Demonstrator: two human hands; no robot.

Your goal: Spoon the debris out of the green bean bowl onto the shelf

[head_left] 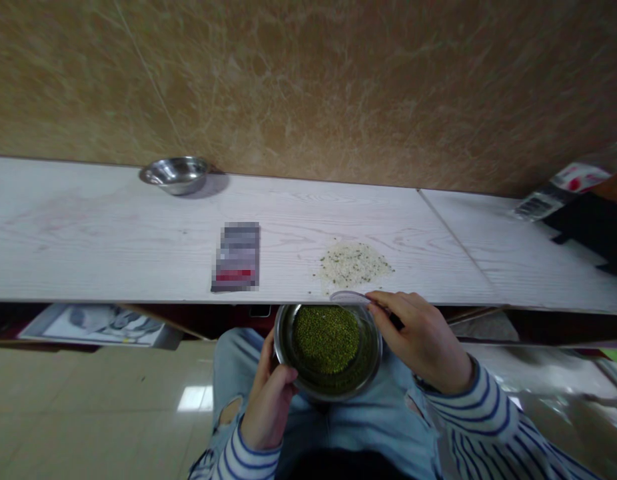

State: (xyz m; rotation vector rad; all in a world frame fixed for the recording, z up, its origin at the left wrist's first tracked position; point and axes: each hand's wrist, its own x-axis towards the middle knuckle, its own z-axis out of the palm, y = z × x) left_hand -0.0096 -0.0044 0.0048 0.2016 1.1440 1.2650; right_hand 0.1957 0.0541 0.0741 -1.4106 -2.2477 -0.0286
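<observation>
My left hand [271, 400] grips the left rim of a steel bowl [369, 357], its thumb over the edge. Green mung beans [328, 340] lie inside this bowl, which is just below the front edge of the counter, over my lap. Between the fingertips of my right hand [426, 337] is a thin, curved, pale grey piece [349, 297]; its kind is not clear. This piece is at the counter's edge, above the bowl's far rim. Just behind it, a loose pile of white grains mixed with green beans [356, 264] is spread on the counter.
On the pale wooden counter [288, 213] lies a flat, blurred-out dark item [237, 257]. A second steel bowl [174, 176] stands by the wall. At the right are a clear package [558, 193] and a black object [596, 230]. An open drawer [98, 325] is under the counter at left.
</observation>
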